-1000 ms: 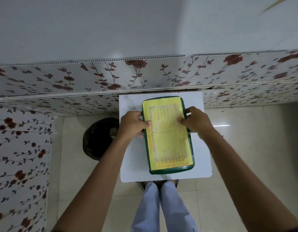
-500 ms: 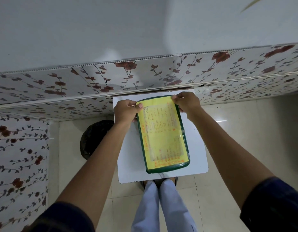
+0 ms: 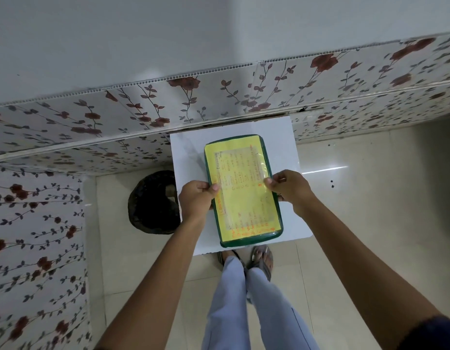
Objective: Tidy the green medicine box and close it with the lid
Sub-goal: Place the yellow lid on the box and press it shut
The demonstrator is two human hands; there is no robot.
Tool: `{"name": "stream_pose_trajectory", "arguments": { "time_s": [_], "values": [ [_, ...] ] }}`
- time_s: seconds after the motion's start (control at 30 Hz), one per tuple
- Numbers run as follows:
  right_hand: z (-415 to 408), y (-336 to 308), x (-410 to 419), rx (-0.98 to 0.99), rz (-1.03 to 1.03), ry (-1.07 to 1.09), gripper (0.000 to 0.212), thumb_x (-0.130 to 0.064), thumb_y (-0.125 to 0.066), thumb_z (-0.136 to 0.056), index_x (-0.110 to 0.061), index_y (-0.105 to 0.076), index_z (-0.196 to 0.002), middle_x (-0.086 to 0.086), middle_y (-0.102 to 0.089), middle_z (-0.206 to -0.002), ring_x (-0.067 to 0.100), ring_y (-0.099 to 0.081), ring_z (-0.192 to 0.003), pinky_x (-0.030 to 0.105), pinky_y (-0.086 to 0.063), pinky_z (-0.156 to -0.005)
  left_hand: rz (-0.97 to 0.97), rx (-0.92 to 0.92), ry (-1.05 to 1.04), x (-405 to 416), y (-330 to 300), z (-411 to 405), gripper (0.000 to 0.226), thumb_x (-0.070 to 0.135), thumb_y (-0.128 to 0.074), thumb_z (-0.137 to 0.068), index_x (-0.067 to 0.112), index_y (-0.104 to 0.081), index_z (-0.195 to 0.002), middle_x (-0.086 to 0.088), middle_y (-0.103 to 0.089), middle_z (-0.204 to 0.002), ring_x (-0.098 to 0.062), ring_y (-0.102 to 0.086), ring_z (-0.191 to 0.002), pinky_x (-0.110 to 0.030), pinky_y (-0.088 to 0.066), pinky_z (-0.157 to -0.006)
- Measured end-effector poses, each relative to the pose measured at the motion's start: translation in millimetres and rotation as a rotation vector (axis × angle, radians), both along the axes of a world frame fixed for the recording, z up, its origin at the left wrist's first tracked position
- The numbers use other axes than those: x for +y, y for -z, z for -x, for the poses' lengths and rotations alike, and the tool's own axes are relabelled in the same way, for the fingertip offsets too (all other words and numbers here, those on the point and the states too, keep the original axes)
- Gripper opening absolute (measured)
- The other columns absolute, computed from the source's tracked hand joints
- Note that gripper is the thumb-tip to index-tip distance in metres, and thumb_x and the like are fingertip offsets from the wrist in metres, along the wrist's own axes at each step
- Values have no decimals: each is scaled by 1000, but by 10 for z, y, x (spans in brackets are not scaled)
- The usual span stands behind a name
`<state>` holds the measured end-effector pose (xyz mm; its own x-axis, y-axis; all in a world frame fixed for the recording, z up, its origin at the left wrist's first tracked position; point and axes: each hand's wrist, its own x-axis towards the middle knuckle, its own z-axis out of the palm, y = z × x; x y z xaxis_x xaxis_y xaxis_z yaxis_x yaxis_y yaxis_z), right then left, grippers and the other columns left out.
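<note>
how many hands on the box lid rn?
2. The left hand grips the lid at its left edge, and the right hand grips the right edge opposite, thumbs on top. Fingers underneath are hidden.

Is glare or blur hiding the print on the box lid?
Head view: soft sheen on the yellow-labelled green box lid, print too blurred to read; bright glare streak on the glossy floor tiles; wide-angle bends the floral wall panels.
</note>
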<state>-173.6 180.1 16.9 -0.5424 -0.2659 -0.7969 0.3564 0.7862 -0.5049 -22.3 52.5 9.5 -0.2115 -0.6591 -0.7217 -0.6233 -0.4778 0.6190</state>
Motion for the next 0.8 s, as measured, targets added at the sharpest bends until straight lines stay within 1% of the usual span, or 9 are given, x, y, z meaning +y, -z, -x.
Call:
{"name": "stream_pose_trajectory", "arguments": {
  "time_s": [0.1, 0.23, 0.3, 0.37, 0.43, 0.47, 0.6, 0.7, 0.8],
  "values": [
    [-41, -47, 67, 6, 58, 37, 22, -24, -65, -85, -8, -54, -96, 10, -65, -103, 27, -62, -98, 39, -55, -82, -14, 22, -32, 51, -72, -52, 18, 22, -69, -80, 7, -59, -80, -18, -70, -93, -33, -67, -82, -44, -58, -70],
    [-205, -112, 457, -205, 60, -42, 40, -15, -73, -77, -9, -51, -109, 13, -63, -102, 28, -62, -97, 36, -55, -77, -192, 9, 7, 344, -121, -340, 24, 18, -73, -76, 6, -55, -88, -16, -65, -97, -32, -66, -86, -44, -57, -70],
    [-360, -98, 646, -207, 39, -72, 45, -19, -76, -73, -11, -50, -108, 14, -61, -102, 28, -62, -96, 36, -56, -78, -225, 11, 9, 509, -112, -475, 23, 16, -74, -74, 9, -55, -85, -14, -64, -96, -31, -65, -87, -42, -58, -65],
    [-433, -62, 725, -175, 61, -31, 43, -22, -76, -73, -11, -49, -105, 16, -58, -104, 29, -61, -96, 32, -57, -74, -216, 33, -37, 584, -86, -520, 20, 14, -73, -75, 8, -55, -81, -18, -64, -98, -31, -66, -87, -36, -60, -57],
    [-433, -42, 723, -191, 92, 10, 40, -17, -76, -73, -8, -50, -102, 18, -59, -105, 31, -62, -98, 28, -56, -68, -201, 49, -62, 589, -81, -516, 17, 10, -72, -76, 7, -55, -79, -19, -64, -95, -31, -66, -84, -33, -60, -51],
    [-424, -32, 720, -216, 103, 38, 38, -14, -75, -74, -6, -50, -101, 19, -59, -105, 32, -63, -97, 28, -57, -68, -199, 55, -63, 587, -80, -510, 16, 9, -71, -77, 7, -55, -79, -19, -64, -94, -30, -66, -83, -32, -59, -51],
    [-450, -9, 733, -199, 102, 87, 33, -10, -74, -74, -3, -51, -97, 19, -62, -102, 29, -65, -88, 31, -57, -70, -161, 41, -58, 615, -78, -501, 16, 9, -70, -78, 8, -54, -79, -17, -64, -93, -33, -66, -86, -34, -60, -53],
    [-473, 6, 729, -164, 98, 80, 30, -10, -73, -76, -4, -51, -96, 17, -62, -100, 28, -65, -86, 28, -57, -66, -136, 34, -60, 625, -53, -504, 16, 9, -70, -78, 8, -54, -80, -17, -65, -93, -33, -66, -87, -38, -60, -58],
    [-480, 6, 734, -158, 106, 77, 30, -11, -72, -76, -6, -51, -96, 14, -62, -97, 26, -65, -82, 26, -57, -64, -126, 37, -65, 654, -66, -497, 15, 9, -69, -79, 6, -55, -84, -16, -65, -92, -30, -65, -86, -37, -59, -59]
  ]
}}
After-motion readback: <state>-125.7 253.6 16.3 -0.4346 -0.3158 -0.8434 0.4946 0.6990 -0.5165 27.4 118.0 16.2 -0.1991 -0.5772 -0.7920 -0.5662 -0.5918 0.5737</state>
